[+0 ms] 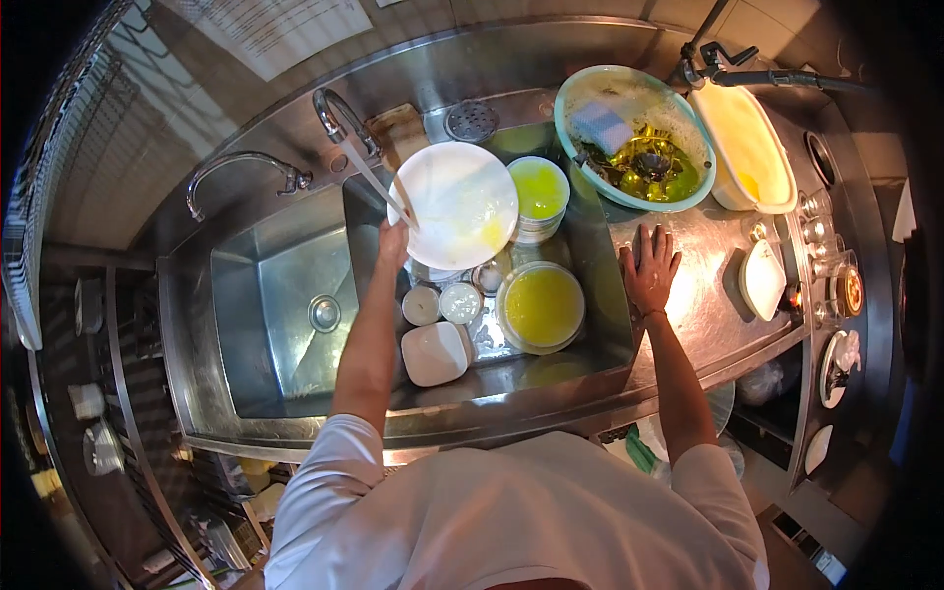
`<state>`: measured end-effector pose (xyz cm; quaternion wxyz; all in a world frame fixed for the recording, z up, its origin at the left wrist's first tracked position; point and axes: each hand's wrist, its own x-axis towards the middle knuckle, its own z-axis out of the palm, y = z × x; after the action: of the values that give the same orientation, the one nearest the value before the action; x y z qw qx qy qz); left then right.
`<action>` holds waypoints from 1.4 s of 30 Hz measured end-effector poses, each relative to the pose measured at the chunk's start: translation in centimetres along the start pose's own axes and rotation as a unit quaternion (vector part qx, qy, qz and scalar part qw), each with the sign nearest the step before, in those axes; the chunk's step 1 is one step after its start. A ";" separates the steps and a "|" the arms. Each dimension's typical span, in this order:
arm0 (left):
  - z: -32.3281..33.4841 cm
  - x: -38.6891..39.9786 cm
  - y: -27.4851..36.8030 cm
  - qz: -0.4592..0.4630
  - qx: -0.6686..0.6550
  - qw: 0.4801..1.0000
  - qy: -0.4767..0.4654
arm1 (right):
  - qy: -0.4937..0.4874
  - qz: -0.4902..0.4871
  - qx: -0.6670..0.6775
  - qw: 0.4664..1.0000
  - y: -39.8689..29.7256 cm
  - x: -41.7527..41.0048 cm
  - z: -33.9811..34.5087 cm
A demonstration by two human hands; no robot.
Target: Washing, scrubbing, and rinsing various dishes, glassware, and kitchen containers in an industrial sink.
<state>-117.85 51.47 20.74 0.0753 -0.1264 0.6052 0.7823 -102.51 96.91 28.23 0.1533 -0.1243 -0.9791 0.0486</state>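
Note:
My left hand (394, 242) grips the lower left rim of a large white plate (453, 203), tilted over the right sink basin (605, 295). Water from the curved faucet (338, 122) runs onto the plate's left side. My right hand (650, 267) rests with spread fingers on the steel counter (697, 284), just right of that basin, holding nothing. Beneath and beside the plate stand a stack of small round dishes (540, 190), a round bowl (540, 306) of yellowish liquid, small round cups (461, 302) and a squarish white dish (435, 354).
A green-rimmed basin (638, 136) holds murky water and a blue sponge (601, 127). Beside it stands a white oblong tub (745, 147). A white dish (762, 280) and several glasses (817, 228) are at right. The left sink basin (295, 324) has a second faucet (243, 166) behind it.

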 end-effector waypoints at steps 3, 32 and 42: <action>-1.3 -0.1 -2.6 -0.156 -0.158 0.974 0.045 | -0.005 -0.001 0.006 1.000 -0.5 0.3 0.1; 1.9 -5.2 1.5 0.141 0.452 0.876 0.086 | -0.166 -0.205 0.252 0.931 -10.0 -1.8 8.4; 12.2 -10.2 -4.4 0.237 0.484 0.836 -0.098 | -0.445 -0.078 -0.011 0.892 -3.2 -5.0 35.5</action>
<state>-108.22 64.78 22.46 -0.0017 0.1512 0.9077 0.3914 -109.69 90.53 -6.46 -0.2962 -0.0146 -0.9520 0.0758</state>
